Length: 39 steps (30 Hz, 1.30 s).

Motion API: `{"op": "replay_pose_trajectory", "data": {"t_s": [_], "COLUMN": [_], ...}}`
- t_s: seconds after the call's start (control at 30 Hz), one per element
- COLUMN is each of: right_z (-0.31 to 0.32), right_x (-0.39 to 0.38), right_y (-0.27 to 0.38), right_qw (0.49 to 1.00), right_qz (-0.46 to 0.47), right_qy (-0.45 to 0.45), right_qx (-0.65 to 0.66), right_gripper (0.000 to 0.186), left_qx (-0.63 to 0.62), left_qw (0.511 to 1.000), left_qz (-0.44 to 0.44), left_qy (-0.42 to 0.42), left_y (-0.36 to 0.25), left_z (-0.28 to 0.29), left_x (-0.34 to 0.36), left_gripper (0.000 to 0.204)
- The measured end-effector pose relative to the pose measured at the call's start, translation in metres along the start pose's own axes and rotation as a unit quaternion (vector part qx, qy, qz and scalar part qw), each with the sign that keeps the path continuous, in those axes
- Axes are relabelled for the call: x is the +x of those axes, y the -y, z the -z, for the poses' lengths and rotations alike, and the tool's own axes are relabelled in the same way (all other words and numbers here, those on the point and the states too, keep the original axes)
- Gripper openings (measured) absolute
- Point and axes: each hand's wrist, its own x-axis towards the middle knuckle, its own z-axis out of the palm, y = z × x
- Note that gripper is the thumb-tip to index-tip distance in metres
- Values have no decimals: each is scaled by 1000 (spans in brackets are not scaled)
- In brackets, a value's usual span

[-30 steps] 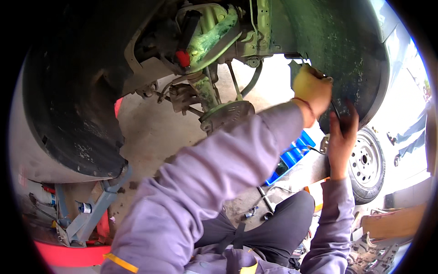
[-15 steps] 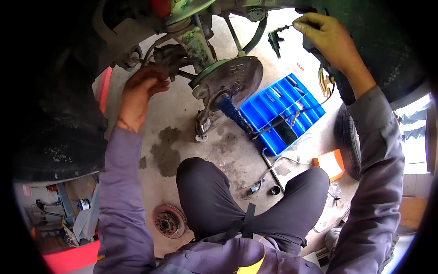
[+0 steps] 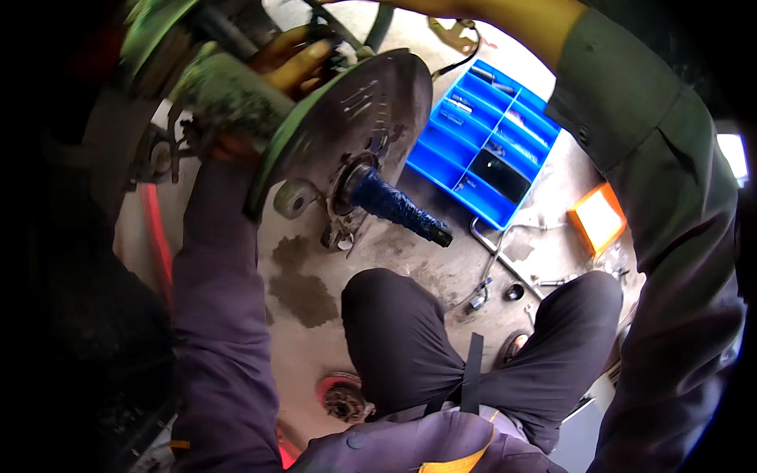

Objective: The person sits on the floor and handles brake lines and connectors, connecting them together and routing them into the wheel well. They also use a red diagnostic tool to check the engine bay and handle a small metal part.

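Observation:
My left forearm passes behind the green, dirt-caked strut tube (image 3: 236, 98). Beyond the tube my left hand (image 3: 296, 63) shows with fingers curled against a dark part I cannot make out. My right arm reaches across the top, and my right hand (image 3: 402, 5) is mostly cut off by the upper edge, its fingers hidden. Close to both hands stands the brake dust shield (image 3: 355, 110), a brown metal disc with a green rim. From its middle a stub axle (image 3: 398, 206), coated in something blue, sticks out toward my knees.
Beyond the axle, a blue compartment tray (image 3: 441, 150) on the floor holds small parts and a black phone-like slab (image 3: 501, 175). An orange box (image 3: 597, 221), a bent metal bar (image 3: 505, 260) and a small black cup (image 3: 514, 292) lie nearby. A rusty hub (image 3: 344, 400) sits by my left leg.
My right hand has swung left toward the strut, and the dark part it pinched no longer shows clearly. My left hand has reached up behind the strut. The view has come closer to the shield.

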Motion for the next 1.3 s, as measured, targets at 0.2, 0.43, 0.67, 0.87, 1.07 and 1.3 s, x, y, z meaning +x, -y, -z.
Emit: {"op": "replay_pose_trajectory", "data": {"t_s": [0.2,0.43,0.67,0.87,1.07,1.3], "right_z": [-34,-21,2,-63,-98,-63], "right_x": [-8,-10,-53,-88,-129,-77], "right_y": [-12,-7,-25,-88,-89,-72], "right_qw": [995,961,969,935,914,975], "right_qz": [-42,-187,-163,-247,-274,-61], "right_qy": [79,166,150,166,112,-178], "right_qx": [33,113,113,190,279,117], "right_gripper": [24,28,32,34,39,28], "left_qx": [-66,-115,-157,-162,-153,-134], "left_qw": [995,985,976,973,969,972], "left_qz": [78,126,149,162,189,182], "left_qy": [-4,-18,-12,-32,-43,-62], "left_y": [16,36,48,49,47,22], "left_z": [17,17,8,11,11,14], "left_x": [-41,-72,-79,-88,-85,-87], "left_gripper": [50,51,51,52,53,54]}}
